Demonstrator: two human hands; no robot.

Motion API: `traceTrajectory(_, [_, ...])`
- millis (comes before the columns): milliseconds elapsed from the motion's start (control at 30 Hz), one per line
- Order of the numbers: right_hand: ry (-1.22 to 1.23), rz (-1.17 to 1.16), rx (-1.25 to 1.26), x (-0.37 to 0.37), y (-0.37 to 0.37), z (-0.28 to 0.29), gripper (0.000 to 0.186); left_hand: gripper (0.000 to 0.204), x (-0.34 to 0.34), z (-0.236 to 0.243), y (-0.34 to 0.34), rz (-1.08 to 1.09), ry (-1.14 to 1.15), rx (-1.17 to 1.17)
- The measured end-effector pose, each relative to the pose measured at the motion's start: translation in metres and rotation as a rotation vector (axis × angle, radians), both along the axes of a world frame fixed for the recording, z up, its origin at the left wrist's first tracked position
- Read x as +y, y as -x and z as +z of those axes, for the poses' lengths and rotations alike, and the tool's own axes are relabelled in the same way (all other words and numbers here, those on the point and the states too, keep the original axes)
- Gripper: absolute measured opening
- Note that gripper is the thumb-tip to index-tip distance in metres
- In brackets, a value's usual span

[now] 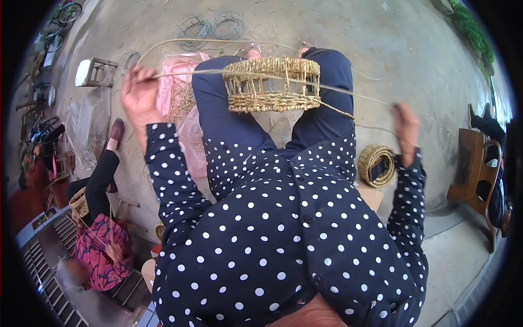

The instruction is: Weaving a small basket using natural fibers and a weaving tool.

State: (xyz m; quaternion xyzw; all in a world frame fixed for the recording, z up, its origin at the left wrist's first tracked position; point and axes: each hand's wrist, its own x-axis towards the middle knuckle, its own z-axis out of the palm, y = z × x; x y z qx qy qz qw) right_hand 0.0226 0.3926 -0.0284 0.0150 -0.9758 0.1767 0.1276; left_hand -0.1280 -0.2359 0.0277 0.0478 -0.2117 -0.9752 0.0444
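Note:
A woven straw basket (272, 102) with a wire frame rests across my knees, its upper and lower bands wrapped in twisted straw. Between my raised hands a long straw strand (364, 97) stretches over it, and a loop of it arcs out beyond the basket. My left hand (140, 95), up at the left, has its fingers closed on the strand. On the right, my right hand (406, 128) is closed around the strand's other stretch, slightly blurred. A twisted straw cord (336, 110) runs from the basket's lower right edge.
Loose straw lies on pink plastic sheeting (185, 131) left of my legs. Wire frames (227, 25) lie ahead on the floor. A round straw basket (376, 165) holding a dark object sits right. A stool (97, 72), a wooden chair (468, 169) and another seated person (103, 250) are nearby.

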Motion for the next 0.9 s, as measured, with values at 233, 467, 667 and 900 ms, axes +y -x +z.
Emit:
traceTrajectory(233, [-0.556, -0.635, -0.312, 0.315, -0.136, -0.017, 0.032, 0.021, -0.005, -0.021, 0.02, -0.064, 0.008, -0.209])
traceTrajectory(467, [0.521, 0.29, -0.499, -0.126, 0.095, 0.06, 0.025, 0.017, 0.008, -0.02, 0.022, 0.035, 0.076, -0.181])
traceTrajectory(667, [0.405, 0.296, -0.223, -0.134, 0.076, 0.052, 0.019, 0.013, -0.046, -0.024, 0.002, 0.182, 0.108, -0.249])
traceTrajectory(900, [-0.085, -0.388, -0.24, 0.285, -0.042, -0.034, 0.034, 0.016, -0.028, -0.043, 0.009, 0.152, 0.101, -0.253])
